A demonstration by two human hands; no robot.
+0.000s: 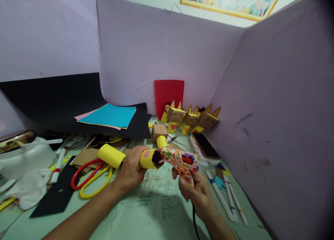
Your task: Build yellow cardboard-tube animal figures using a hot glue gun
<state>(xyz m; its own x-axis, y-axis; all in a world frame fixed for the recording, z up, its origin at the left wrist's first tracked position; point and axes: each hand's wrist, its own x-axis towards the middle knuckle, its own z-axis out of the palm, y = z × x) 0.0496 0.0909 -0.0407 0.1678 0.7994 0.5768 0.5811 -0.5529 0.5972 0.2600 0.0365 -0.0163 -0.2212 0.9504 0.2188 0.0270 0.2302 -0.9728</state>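
My left hand is wrapped round a yellow paper tube with a pink spot, its dark open end turned to the right. In my right hand is a flower-patterned hot glue gun with a black cord; its nozzle reaches the tube's open end. Whether the tip touches the tube's wall, I cannot tell. Just behind the tube, a small cardboard box sits with another yellow tube against it. A further yellow tube lies left of my left hand.
Scissors with red and yellow handles lie at left, near black paper and a white pot. Coloured sheets lie behind. Several cardboard figures stand before a red card. A phone and markers are at right.
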